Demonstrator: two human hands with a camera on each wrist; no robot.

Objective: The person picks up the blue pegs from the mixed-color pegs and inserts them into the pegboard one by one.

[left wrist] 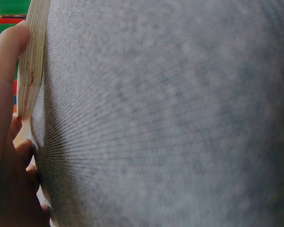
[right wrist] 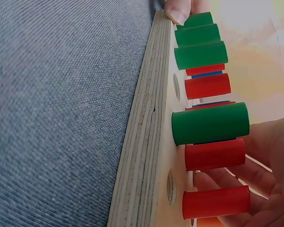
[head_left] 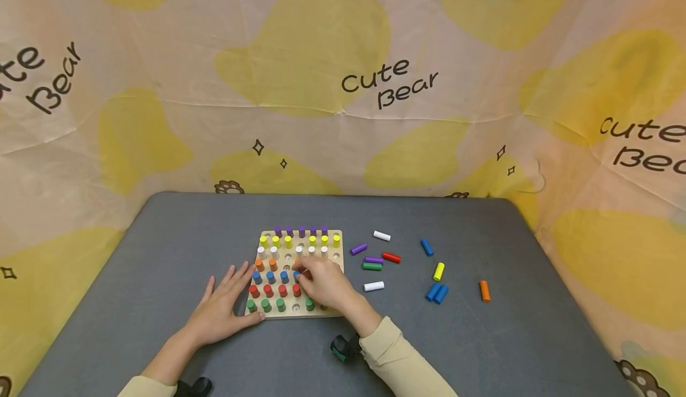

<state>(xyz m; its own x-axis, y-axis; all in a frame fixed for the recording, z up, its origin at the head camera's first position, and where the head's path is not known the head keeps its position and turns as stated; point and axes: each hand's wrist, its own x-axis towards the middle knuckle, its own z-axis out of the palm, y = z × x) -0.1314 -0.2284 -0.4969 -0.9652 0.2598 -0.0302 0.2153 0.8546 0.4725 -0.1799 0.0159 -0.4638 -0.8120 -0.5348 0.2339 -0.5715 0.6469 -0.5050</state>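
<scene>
Seven rows of coloured pegs [head_left: 268, 291] in the pegboard [head_left: 337, 256], at 7 o'clock from the head view's middle; left hand [head_left: 217, 313] at the board's 8 o'clock, fingers spread, holding no peg, thumb on its near edge; right hand [head_left: 327, 281] curled over the 3 o'clock side, can't tell if pinching the blue peg [head_left: 296, 275] by the fingertips; could knock neighbours crooked with knuckles, given tight rows; loose pegs [head_left: 391, 258] off at 3 o'clock on the table [head_left: 123, 290], could roll if bumped
</scene>
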